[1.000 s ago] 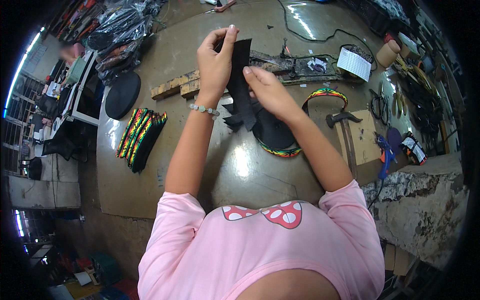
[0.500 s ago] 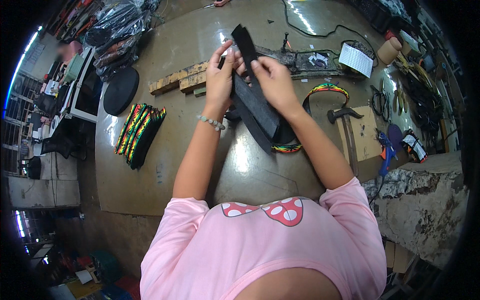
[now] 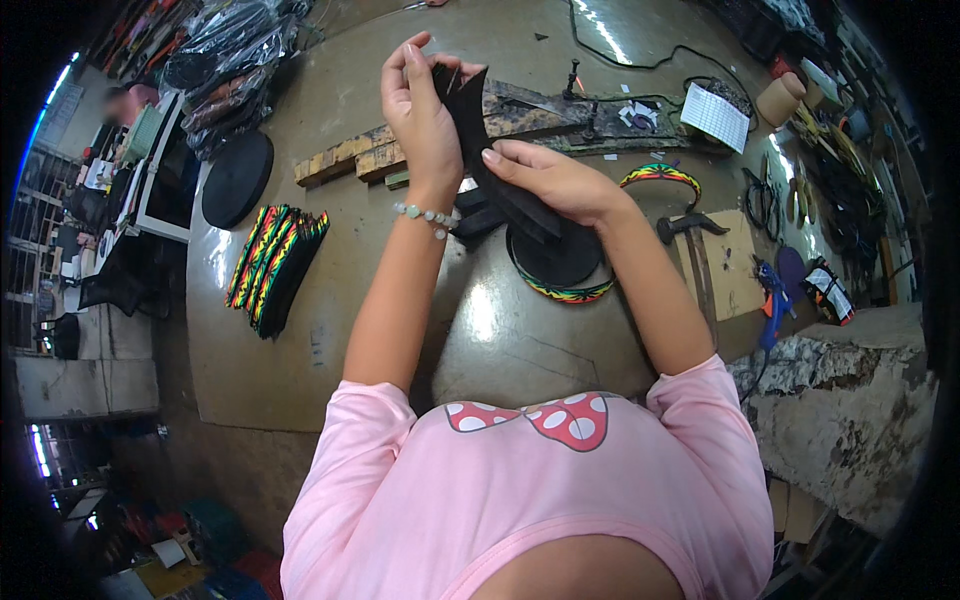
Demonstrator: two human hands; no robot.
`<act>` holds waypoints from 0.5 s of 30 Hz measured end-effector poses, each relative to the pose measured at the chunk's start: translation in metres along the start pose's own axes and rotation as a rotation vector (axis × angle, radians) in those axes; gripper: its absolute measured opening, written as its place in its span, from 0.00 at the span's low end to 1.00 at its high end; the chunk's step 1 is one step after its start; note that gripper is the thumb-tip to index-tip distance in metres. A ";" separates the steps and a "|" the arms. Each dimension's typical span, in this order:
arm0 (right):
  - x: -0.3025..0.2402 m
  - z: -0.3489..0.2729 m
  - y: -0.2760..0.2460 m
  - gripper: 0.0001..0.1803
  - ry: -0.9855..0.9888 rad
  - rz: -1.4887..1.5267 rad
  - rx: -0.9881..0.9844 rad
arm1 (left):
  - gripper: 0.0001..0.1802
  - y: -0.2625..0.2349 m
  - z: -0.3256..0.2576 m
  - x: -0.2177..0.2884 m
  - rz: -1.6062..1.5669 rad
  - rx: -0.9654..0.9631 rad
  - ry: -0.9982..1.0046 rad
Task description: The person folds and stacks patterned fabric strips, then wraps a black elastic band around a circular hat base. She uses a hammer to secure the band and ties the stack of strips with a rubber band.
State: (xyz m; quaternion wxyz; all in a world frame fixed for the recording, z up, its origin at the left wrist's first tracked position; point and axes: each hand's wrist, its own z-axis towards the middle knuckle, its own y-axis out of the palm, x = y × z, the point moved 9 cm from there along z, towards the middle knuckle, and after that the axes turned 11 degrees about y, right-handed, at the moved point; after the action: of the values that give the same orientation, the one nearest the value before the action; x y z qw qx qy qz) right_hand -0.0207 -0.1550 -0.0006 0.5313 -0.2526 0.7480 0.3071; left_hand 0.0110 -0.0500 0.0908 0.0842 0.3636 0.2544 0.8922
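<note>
Several black fabric strips (image 3: 465, 110) stretch between my two hands above the worktable. Up at their far end, my left hand (image 3: 422, 125) has its thumb and fingers closed around them, with part of the fingers hidden behind the cloth. My right hand (image 3: 560, 182) pinches the same strips lower down, thumb on top; their loose ends hang toward me. Below them a round black piece (image 3: 575, 255) lies on the table, with a red, yellow and green patterned band (image 3: 570, 294) curving along its near edge. More of such band (image 3: 665, 173) loops up behind my right wrist.
A stack of patterned strips (image 3: 275, 270) and a black disc (image 3: 238, 180) lie at left. Behind my hands stretches a wooden block (image 3: 345, 158). A hammer (image 3: 697, 260), scissors (image 3: 762, 205) and a blue glue gun (image 3: 772, 300) sit at right, near a white sheet (image 3: 715, 118).
My left hand has moved up and left, and my right hand slightly down and right. The black strips have shifted with them, uncovering the round black piece and more of the patterned band.
</note>
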 end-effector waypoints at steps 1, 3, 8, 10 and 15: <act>-0.004 -0.003 0.002 0.21 -0.019 0.068 -0.051 | 0.18 0.004 0.001 0.000 -0.027 -0.014 0.014; -0.011 -0.010 0.005 0.20 -0.029 0.203 -0.113 | 0.17 0.010 0.005 0.004 0.017 -0.030 0.121; -0.058 -0.055 -0.050 0.18 -0.212 0.041 0.361 | 0.19 -0.002 -0.018 0.022 0.447 -0.108 0.259; -0.082 -0.085 -0.073 0.20 -0.386 -0.044 0.517 | 0.25 0.019 -0.056 0.021 0.797 -0.838 0.318; -0.087 -0.097 -0.082 0.19 -0.431 -0.148 0.557 | 0.27 -0.032 -0.131 -0.013 1.253 -1.132 0.121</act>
State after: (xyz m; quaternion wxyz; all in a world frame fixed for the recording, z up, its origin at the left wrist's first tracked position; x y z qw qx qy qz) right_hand 0.0020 -0.2770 0.0905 0.7461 -0.0811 0.6534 0.0986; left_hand -0.0714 -0.0785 -0.0127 -0.2702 0.2920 -0.4754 0.7847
